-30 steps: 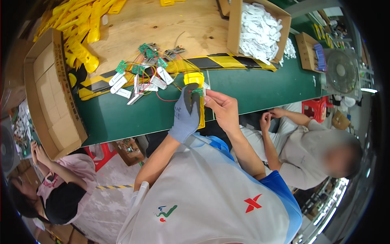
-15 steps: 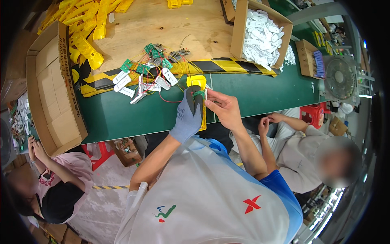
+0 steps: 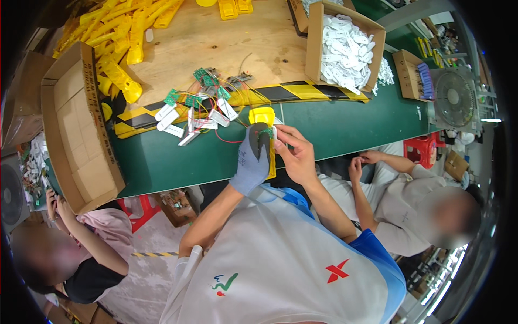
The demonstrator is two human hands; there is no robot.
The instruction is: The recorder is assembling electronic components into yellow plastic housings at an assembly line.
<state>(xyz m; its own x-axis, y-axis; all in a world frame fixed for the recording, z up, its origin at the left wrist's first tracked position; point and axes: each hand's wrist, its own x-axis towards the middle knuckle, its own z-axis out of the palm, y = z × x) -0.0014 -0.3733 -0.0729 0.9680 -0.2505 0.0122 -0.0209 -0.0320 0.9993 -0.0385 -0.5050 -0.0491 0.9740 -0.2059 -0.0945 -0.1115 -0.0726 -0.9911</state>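
- Gripping a yellow shell point(image 3: 261, 115) in the gloved left hand point(image 3: 252, 159), thumb and fingers closed round it at the near edge of the table point(image 3: 345, 120), seemingly to keep it steady and close to the body.
- Holding a green board point(image 3: 267, 131) at the gloved fingertips, over the shell, probably to stop it slipping.
- Meeting the shell's right side with the bare right hand, point(image 3: 298, 156) thumb and forefinger close together at a small white piece point(image 3: 275, 131); cannot tell whether pinching or only touching.
- Heaped just left and beyond: wired boards point(image 3: 223, 93) and white packs point(image 3: 168, 120), likely for easy reach.
- Stored at far right, white parts point(image 3: 346, 51) in a box point(image 3: 314, 48); piled loose at far left, yellow parts point(image 3: 121, 75), perhaps to keep kinds apart.
- Compared with half a second ago, showing nearly the same grip, with shell and heap slightly lower in view, likely from a small head movement.
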